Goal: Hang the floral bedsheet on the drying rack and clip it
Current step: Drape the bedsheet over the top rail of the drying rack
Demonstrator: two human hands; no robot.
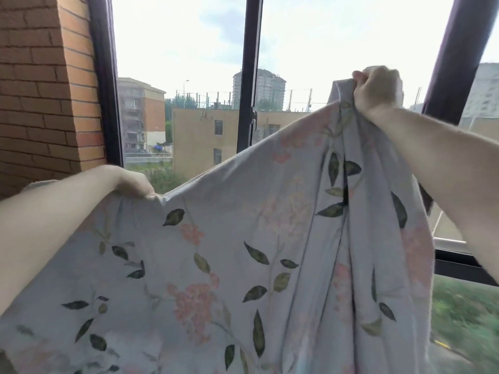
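The floral bedsheet (243,252), pale lilac with pink blossoms and dark green leaves, hangs spread in front of me and fills the lower half of the view. My left hand (132,183) grips its top edge at the left, about mid-height. Up at the right, my right hand (376,89) holds a bunched corner, fingers curled round the cloth. The upper edge slopes up from left to right between the two hands. Folds drop straight down under the right hand. No drying rack or clips are in sight.
A large window with dark frames (249,76) stands right behind the sheet, with buildings outside. A brick wall (40,90) borders the left. A dark slanted post (456,55) rises at the right, and a pale rail (449,242) runs low at the right.
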